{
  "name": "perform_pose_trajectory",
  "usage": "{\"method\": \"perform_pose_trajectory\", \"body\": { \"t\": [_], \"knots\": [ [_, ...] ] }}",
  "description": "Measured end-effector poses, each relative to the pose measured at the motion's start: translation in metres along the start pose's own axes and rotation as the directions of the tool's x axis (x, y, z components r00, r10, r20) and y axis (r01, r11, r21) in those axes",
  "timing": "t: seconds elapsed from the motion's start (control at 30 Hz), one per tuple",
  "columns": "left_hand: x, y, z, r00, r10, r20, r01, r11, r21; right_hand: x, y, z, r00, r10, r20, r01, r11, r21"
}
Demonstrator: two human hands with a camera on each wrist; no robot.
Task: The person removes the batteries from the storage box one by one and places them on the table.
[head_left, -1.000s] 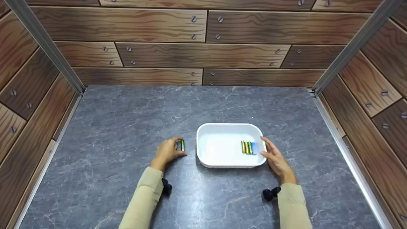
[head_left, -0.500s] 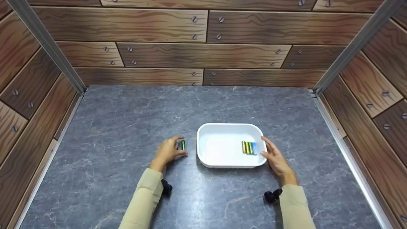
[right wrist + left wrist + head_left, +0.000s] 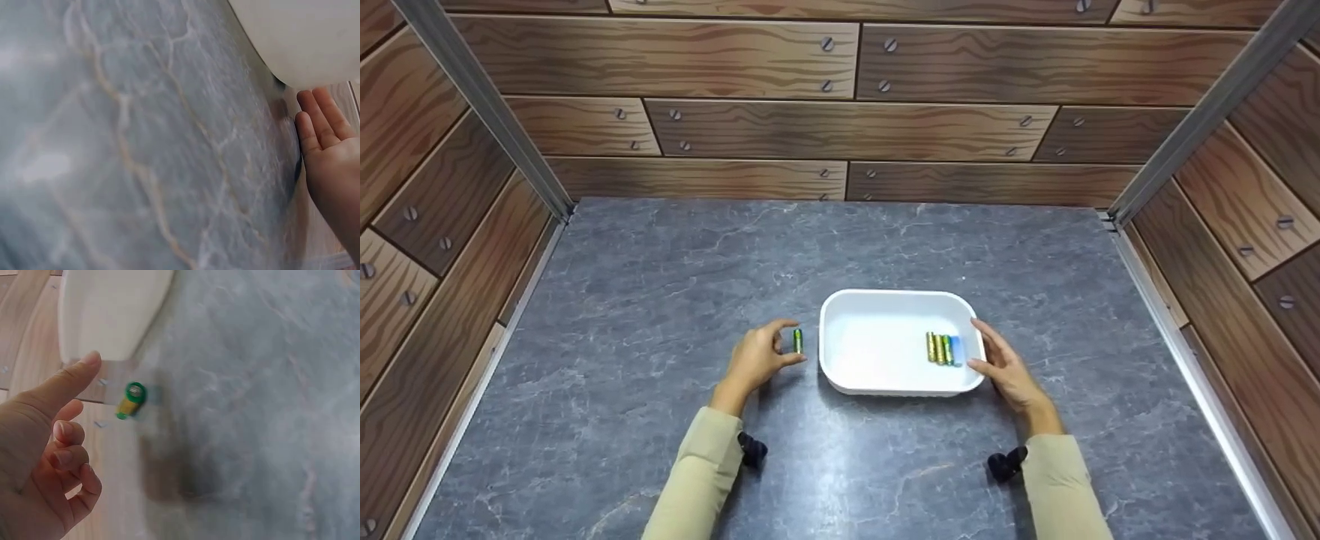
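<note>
A green battery (image 3: pixel 798 341) is lying on the tabletop (image 3: pixel 697 262), its long body pointing from near to far. The left hand (image 3: pixel 754 358) is bending loose fingers beside it, probably not touching; the right hand (image 3: pixel 1016 384) is holding the white tub (image 3: pixel 896 292).

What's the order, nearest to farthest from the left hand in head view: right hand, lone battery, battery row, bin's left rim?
From the left hand:
1. Lone battery: just right, between thumb and forefinger.
2. Bin's left rim: right of that battery.
3. Battery row: inside, toward the bin's right end.
4. Right hand: at that end.
</note>
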State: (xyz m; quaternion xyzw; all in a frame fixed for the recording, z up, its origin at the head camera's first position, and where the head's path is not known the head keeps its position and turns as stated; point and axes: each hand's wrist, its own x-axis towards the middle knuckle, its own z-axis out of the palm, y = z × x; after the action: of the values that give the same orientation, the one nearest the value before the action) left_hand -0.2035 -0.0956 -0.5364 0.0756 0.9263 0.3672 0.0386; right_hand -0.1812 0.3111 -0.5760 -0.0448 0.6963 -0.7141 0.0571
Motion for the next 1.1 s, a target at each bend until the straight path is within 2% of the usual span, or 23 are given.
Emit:
{"method": "perform_pose_trajectory", "body": {
  "t": [0.2,0.3,0.43,0.63,0.8,1.1],
  "knots": [
    [0.0,0.022,-0.007,0.999,0.05,-0.009,-0.05,0.999,-0.003,0.002,-0.003,0.0,1.0,0.023,0.001,-0.023,0.999,-0.028],
    [0.001,0.035,-0.006,0.994,0.108,-0.017,-0.108,0.994,0.006,0.002,-0.004,-0.001,1.0,0.02,0.0,-0.02,1.0,-0.012],
    [0.003,0.049,-0.001,0.984,0.176,-0.024,-0.176,0.984,0.012,0.003,-0.003,-0.003,0.999,0.029,0.022,-0.029,0.999,0.021],
    [0.005,0.065,0.013,0.965,0.262,-0.016,-0.262,0.965,-0.003,0.004,0.001,-0.005,0.992,0.03,0.118,-0.039,0.996,0.075],
    [0.007,0.075,0.025,0.959,0.284,0.017,-0.284,0.959,-0.014,0.004,0.001,-0.007,0.986,0.045,0.159,-0.057,0.996,0.068],
    [0.013,0.092,0.049,0.954,0.282,0.104,-0.282,0.959,-0.017,0.005,-0.004,-0.008,0.995,0.039,0.097,-0.042,0.999,0.033]
  ]
}}
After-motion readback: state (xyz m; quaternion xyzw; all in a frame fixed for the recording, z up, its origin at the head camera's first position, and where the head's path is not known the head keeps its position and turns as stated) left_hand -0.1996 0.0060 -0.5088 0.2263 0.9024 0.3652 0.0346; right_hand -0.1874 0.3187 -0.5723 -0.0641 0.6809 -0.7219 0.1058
